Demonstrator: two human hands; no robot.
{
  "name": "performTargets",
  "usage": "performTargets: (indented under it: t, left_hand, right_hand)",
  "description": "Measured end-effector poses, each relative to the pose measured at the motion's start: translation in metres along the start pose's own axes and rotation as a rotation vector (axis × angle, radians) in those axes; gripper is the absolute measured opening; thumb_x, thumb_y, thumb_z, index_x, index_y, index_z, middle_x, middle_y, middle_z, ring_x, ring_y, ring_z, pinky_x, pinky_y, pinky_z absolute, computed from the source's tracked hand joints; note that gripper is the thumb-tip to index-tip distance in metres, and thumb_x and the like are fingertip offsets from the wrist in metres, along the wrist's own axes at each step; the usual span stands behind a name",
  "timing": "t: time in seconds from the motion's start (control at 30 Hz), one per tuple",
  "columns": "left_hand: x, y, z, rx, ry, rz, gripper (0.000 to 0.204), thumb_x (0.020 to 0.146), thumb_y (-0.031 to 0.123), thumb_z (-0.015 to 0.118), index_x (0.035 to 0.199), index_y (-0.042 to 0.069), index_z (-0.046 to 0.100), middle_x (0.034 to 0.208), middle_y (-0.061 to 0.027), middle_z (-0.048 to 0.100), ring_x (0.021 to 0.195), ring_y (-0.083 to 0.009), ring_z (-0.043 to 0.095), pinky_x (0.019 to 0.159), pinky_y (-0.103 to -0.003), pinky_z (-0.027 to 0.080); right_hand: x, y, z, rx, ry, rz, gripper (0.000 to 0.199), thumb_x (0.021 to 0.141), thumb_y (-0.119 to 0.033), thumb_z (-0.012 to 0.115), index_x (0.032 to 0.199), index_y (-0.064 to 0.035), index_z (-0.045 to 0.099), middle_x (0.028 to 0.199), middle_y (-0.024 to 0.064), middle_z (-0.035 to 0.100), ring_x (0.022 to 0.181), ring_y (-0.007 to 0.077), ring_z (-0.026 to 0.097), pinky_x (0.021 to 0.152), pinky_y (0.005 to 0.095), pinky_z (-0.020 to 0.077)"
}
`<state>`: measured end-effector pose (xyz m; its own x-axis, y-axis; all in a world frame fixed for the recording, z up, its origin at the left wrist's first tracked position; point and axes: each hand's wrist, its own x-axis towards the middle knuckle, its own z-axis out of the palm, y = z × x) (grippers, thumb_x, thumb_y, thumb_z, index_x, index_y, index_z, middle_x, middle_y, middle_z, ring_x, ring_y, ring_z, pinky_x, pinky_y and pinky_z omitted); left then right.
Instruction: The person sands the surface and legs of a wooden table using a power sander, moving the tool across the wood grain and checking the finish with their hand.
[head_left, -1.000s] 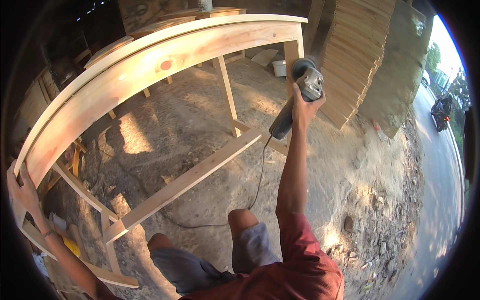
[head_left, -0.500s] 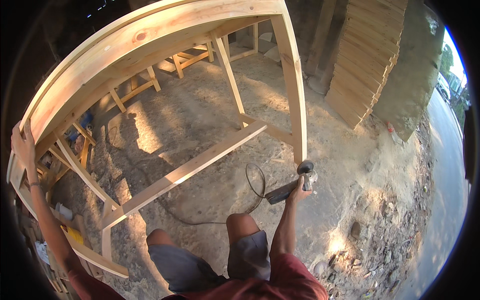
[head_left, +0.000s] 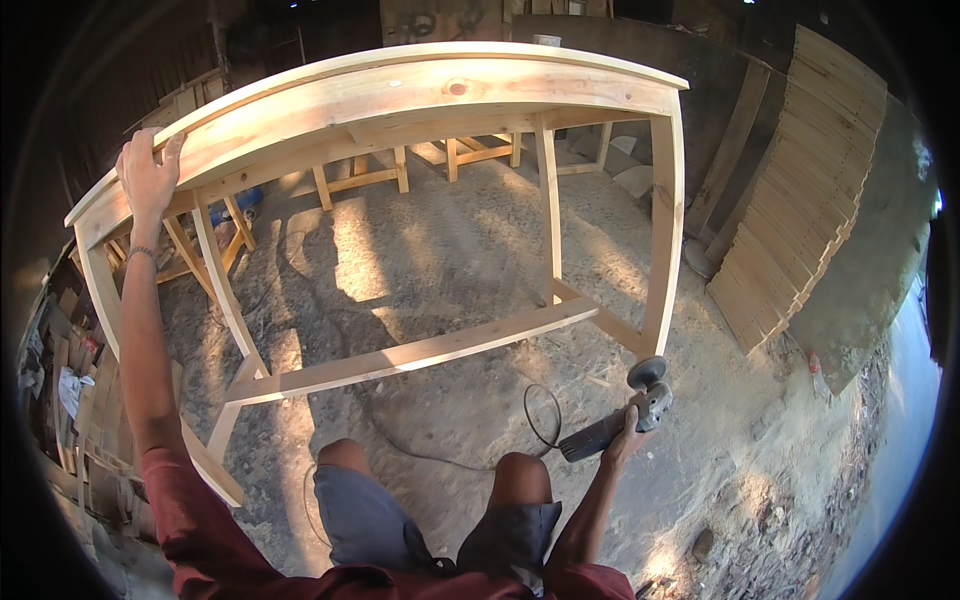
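Observation:
A pale wooden table [head_left: 400,88] with slim legs and a long lower stretcher [head_left: 430,352] stands before me. At its left end, my left hand [head_left: 150,180] is closed over the upper edge, fingers hooked onto the wood. Low on the right, my right hand [head_left: 632,432] grips an angle grinder [head_left: 600,434] around its body. The grinder's round disc [head_left: 647,373] is up beside the foot of the right front leg [head_left: 664,240]; whether they touch I cannot tell. A dark cord [head_left: 440,461] trails from the tool across the ground.
Stacked wooden slats [head_left: 800,190] lean against a wall at the right. Smaller wooden frames [head_left: 365,180] stand behind the table. Scrap wood [head_left: 95,420] is heaped at the left. Rubble [head_left: 740,530] covers the ground at lower right, near the road [head_left: 895,450].
My view has swung up and left, so the table appears lower and more level. My left hand stays on the table edge, and the grinder remains in my right hand near the leg's foot.

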<state>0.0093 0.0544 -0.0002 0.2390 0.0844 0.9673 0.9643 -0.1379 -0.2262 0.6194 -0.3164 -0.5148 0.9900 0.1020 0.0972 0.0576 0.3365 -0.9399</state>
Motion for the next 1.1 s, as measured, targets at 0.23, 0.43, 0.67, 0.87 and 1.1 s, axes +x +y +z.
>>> performTargets:
  t: [0.23,0.43,0.67,0.87,1.1]
  left_hand:
    - [0.002,0.01,-0.009,-0.074,-0.004,-0.03,0.04,0.091,0.043,0.071,0.105,0.007,0.068,0.095,-0.0104,0.065,0.097,-0.0308,0.059,0.097,-0.046,0.04]
    - [0.0,0.01,-0.027,-0.142,-0.011,-0.063,0.041,0.089,0.044,0.074,0.103,0.007,0.068,0.094,-0.0101,0.065,0.098,-0.03,0.058,0.099,-0.046,0.039]
    - [-0.001,0.017,-0.04,-0.162,-0.056,-0.088,0.045,0.089,0.05,0.073,0.097,0.005,0.068,0.093,-0.0097,0.063,0.098,-0.0291,0.057,0.103,-0.046,0.036]
    - [-0.001,0.011,-0.041,-0.143,-0.023,-0.067,0.043,0.088,0.046,0.074,0.096,0.004,0.068,0.093,-0.0102,0.062,0.096,-0.0303,0.056,0.1,-0.046,0.037]
    - [0.002,0.025,-0.035,-0.139,0.016,-0.047,0.039,0.089,0.042,0.075,0.099,0.005,0.067,0.095,-0.009,0.064,0.095,-0.0296,0.057,0.097,-0.044,0.039]
  right_hand:
    - [-0.071,-0.137,0.175,-0.024,-0.541,-0.435,0.101,0.073,-0.026,0.09,0.148,0.0015,0.028,0.138,0.0208,0.04,0.132,0.0309,0.045,0.111,0.0461,0.0383]
    - [-0.192,-0.245,0.305,-0.003,-0.801,-0.67,0.102,0.071,-0.031,0.093,0.146,-0.0007,0.03,0.117,0.027,0.067,0.104,0.0401,0.07,0.09,0.045,0.0561]
    - [-0.264,-0.275,0.368,0.074,-0.903,-0.72,0.096,0.076,-0.037,0.089,0.145,-0.0057,0.029,0.112,0.0242,0.069,0.095,0.0397,0.073,0.079,0.0459,0.0591]
    - [-0.242,-0.275,0.366,0.089,-0.854,-0.68,0.096,0.074,-0.033,0.09,0.145,-0.0072,0.03,0.114,0.0253,0.068,0.098,0.0427,0.072,0.082,0.0475,0.058]
    - [-0.125,-0.286,0.335,0.164,-0.673,-0.373,0.103,0.071,-0.029,0.094,0.147,-0.0026,0.029,0.132,0.0236,0.053,0.119,0.0328,0.058,0.104,0.0446,0.0462]
